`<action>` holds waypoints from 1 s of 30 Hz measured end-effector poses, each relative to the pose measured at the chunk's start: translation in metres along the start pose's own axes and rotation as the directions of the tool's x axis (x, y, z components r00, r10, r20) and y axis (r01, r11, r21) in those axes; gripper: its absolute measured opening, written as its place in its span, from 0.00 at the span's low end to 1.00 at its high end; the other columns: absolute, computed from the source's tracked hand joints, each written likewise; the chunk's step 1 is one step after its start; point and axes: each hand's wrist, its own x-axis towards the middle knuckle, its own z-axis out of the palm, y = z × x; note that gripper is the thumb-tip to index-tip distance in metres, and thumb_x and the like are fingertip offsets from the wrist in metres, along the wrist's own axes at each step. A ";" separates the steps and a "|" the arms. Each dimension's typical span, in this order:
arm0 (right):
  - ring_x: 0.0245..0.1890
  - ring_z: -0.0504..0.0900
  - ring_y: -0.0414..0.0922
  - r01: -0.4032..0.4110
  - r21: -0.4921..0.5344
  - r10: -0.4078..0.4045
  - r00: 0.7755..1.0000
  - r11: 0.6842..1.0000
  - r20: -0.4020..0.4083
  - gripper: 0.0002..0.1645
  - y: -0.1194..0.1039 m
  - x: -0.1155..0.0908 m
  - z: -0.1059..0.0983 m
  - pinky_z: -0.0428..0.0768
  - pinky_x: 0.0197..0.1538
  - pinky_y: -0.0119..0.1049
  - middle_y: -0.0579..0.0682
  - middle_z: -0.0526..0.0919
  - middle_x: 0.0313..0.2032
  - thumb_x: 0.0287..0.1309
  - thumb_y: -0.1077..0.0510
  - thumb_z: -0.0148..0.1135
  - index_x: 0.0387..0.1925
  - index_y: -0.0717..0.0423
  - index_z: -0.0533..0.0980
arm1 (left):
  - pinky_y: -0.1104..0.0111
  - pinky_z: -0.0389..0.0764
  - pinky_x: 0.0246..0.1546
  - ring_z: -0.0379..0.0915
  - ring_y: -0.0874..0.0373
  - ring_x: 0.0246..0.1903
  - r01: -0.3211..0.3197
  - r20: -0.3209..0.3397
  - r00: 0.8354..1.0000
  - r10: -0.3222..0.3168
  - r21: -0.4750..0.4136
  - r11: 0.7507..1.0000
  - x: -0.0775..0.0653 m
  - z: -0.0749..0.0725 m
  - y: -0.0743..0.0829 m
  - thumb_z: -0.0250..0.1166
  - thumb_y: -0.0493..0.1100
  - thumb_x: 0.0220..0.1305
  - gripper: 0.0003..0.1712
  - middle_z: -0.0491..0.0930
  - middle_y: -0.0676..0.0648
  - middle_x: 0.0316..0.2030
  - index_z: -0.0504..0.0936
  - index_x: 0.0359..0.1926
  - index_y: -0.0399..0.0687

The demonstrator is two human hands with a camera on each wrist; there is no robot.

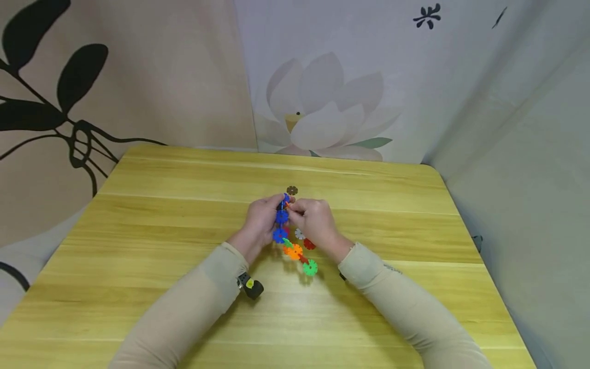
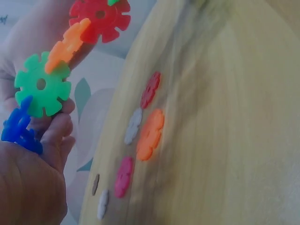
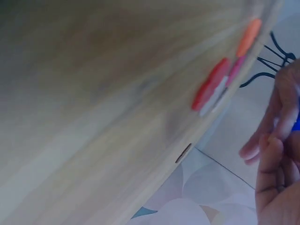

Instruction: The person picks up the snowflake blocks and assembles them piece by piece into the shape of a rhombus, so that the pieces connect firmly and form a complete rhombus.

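Note:
A chain of notched plastic discs hangs from my left hand (image 1: 260,220), which grips its upper part. Blue discs (image 1: 282,217) make up the top in the head view; lower come an orange disc (image 1: 295,251) and a green disc (image 1: 311,267) at the tail. With thumb and fingers my right hand (image 1: 318,220) pinches a small orange piece (image 1: 288,204) against the chain's upper end, mostly hidden by the fingertips. Closer up, the left wrist view has a red disc (image 2: 101,18), a green disc (image 2: 42,84) and a blue disc (image 2: 18,124) slotted together.
Several loose discs lie on the wooden table (image 1: 392,225) under and beyond the hands: brown (image 1: 292,190), grey-white (image 1: 299,233) and red (image 1: 309,244). A loose orange disc (image 2: 151,134) and a pink disc (image 2: 124,177) show in the left wrist view. Patterned curtains stand behind the table.

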 end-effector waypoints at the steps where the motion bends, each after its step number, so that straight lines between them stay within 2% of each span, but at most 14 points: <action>1: 0.29 0.94 0.49 0.003 -0.010 -0.003 1.000 1.000 -0.008 0.04 0.000 0.000 0.001 0.92 0.34 0.34 0.59 0.93 0.32 0.63 0.69 0.72 0.35 0.66 0.91 | 0.74 0.82 0.21 0.78 0.62 0.20 -0.005 0.002 1.000 0.005 -0.005 1.000 0.000 0.000 0.000 0.59 0.47 0.81 0.21 0.87 0.49 0.28 0.87 0.56 0.32; 4: 0.31 0.94 0.50 -0.004 -0.016 0.003 0.999 1.000 -0.037 0.04 0.002 0.001 0.002 0.92 0.35 0.35 0.59 0.93 0.32 0.64 0.69 0.73 0.35 0.66 0.90 | 0.73 0.84 0.23 0.80 0.62 0.21 -0.032 0.007 0.999 0.032 -0.006 0.999 0.000 -0.001 0.001 0.58 0.48 0.83 0.23 0.88 0.48 0.31 0.85 0.59 0.31; 7: 0.30 0.93 0.50 -0.047 -0.009 0.046 0.997 0.999 -0.066 0.04 0.001 0.002 0.000 0.92 0.33 0.35 0.58 0.93 0.32 0.65 0.66 0.74 0.34 0.65 0.90 | 0.71 0.89 0.29 0.85 0.60 0.27 -0.050 0.003 0.999 0.051 -0.023 0.998 0.000 -0.002 0.003 0.58 0.49 0.83 0.25 0.88 0.44 0.42 0.83 0.62 0.31; 9: 0.29 0.92 0.48 -0.132 0.032 0.134 0.988 0.991 -0.081 0.05 0.000 0.002 -0.005 0.90 0.32 0.32 0.58 0.93 0.32 0.65 0.65 0.74 0.35 0.65 0.90 | 0.69 0.92 0.35 0.88 0.59 0.32 -0.040 0.011 0.999 0.040 -0.053 0.998 0.000 -0.002 0.005 0.56 0.49 0.84 0.25 0.87 0.40 0.52 0.82 0.63 0.31; 11: 0.28 0.91 0.46 -0.283 0.154 0.293 0.955 0.947 -0.047 0.06 -0.002 0.002 -0.012 0.88 0.30 0.31 0.58 0.93 0.33 0.66 0.62 0.74 0.40 0.64 0.89 | 0.68 0.93 0.41 0.91 0.57 0.38 -0.016 0.022 1.000 0.018 -0.086 0.996 0.000 -0.003 0.008 0.55 0.49 0.85 0.25 0.85 0.39 0.60 0.81 0.64 0.31; 12: 0.28 0.90 0.45 -0.371 0.248 0.385 0.923 0.895 -0.009 0.09 -0.003 0.002 -0.017 0.87 0.30 0.30 0.59 0.93 0.34 0.67 0.62 0.74 0.45 0.63 0.88 | 0.67 0.93 0.43 0.91 0.56 0.41 -0.004 0.031 1.000 0.007 -0.100 0.995 0.000 -0.003 0.009 0.54 0.49 0.85 0.24 0.84 0.39 0.62 0.81 0.64 0.32; 13: 0.28 0.89 0.44 -0.461 0.347 0.477 0.878 0.817 0.042 0.11 -0.004 0.002 -0.021 0.87 0.30 0.30 0.60 0.93 0.36 0.68 0.61 0.73 0.49 0.61 0.87 | 0.66 0.93 0.44 0.92 0.55 0.44 0.012 0.037 0.999 -0.008 -0.104 0.995 0.000 -0.003 0.010 0.54 0.49 0.86 0.24 0.83 0.39 0.64 0.81 0.64 0.34; 15: 0.27 0.87 0.42 -0.612 0.515 0.627 0.760 0.600 0.171 0.16 -0.005 0.003 -0.028 0.85 0.29 0.29 0.60 0.92 0.36 0.70 0.61 0.71 0.56 0.58 0.84 | 0.65 0.92 0.46 0.92 0.52 0.48 0.033 0.058 0.998 -0.028 -0.101 0.994 -0.001 -0.004 0.012 0.53 0.49 0.86 0.23 0.83 0.40 0.66 0.80 0.65 0.36; 17: 0.27 0.84 0.40 -0.704 0.602 0.697 0.644 0.378 0.315 0.18 -0.004 0.004 -0.033 0.83 0.29 0.29 0.57 0.90 0.36 0.72 0.60 0.69 0.61 0.56 0.81 | 0.65 0.92 0.47 0.91 0.50 0.51 0.042 0.070 0.997 -0.036 -0.093 0.995 -0.002 -0.004 0.013 0.53 0.50 0.86 0.23 0.83 0.41 0.67 0.80 0.66 0.38; 18: 0.27 0.82 0.39 -0.731 0.617 0.710 0.598 0.292 0.372 0.19 -0.004 0.005 -0.035 0.83 0.30 0.28 0.55 0.90 0.36 0.73 0.60 0.68 0.62 0.56 0.80 | 0.64 0.92 0.47 0.91 0.50 0.51 0.044 0.076 0.996 -0.038 -0.083 0.996 -0.003 -0.005 0.013 0.53 0.50 0.86 0.23 0.82 0.41 0.67 0.80 0.66 0.39; 20: 0.27 0.81 0.37 -0.767 0.619 0.714 0.529 0.170 0.459 0.18 -0.003 0.005 -0.036 0.82 0.30 0.26 0.49 0.88 0.34 0.75 0.59 0.66 0.62 0.59 0.80 | 0.64 0.92 0.47 0.91 0.50 0.50 0.042 0.084 0.996 -0.036 -0.070 0.997 -0.003 -0.004 0.013 0.54 0.50 0.85 0.23 0.82 0.41 0.68 0.80 0.66 0.39; 22: 0.27 0.79 0.35 -0.777 0.625 0.703 0.487 0.077 0.519 0.18 -0.002 0.004 -0.035 0.80 0.29 0.24 0.46 0.88 0.33 0.76 0.59 0.65 0.62 0.62 0.79 | 0.64 0.93 0.46 0.91 0.53 0.46 0.035 0.093 0.995 -0.030 -0.051 0.998 -0.004 -0.004 0.012 0.56 0.50 0.85 0.22 0.83 0.41 0.67 0.81 0.66 0.40; 24: 0.26 0.79 0.34 -0.772 0.636 0.684 0.469 0.010 0.558 0.18 -0.002 0.003 -0.033 0.78 0.28 0.22 0.44 0.88 0.31 0.77 0.59 0.63 0.61 0.64 0.78 | 0.65 0.93 0.44 0.91 0.56 0.40 0.022 0.107 0.994 -0.020 -0.025 0.999 -0.005 -0.003 0.011 0.57 0.51 0.84 0.22 0.84 0.41 0.65 0.82 0.65 0.40; 30: 0.25 0.80 0.33 -0.716 0.687 0.638 0.472 -0.125 0.608 0.08 -0.004 0.000 -0.025 0.80 0.30 0.21 0.44 0.87 0.27 0.81 0.60 0.57 0.53 0.59 0.78 | 0.68 0.93 0.40 0.89 0.60 0.30 0.001 0.141 0.990 -0.002 0.007 1.000 -0.005 0.000 0.007 0.58 0.52 0.83 0.22 0.88 0.40 0.56 0.85 0.61 0.41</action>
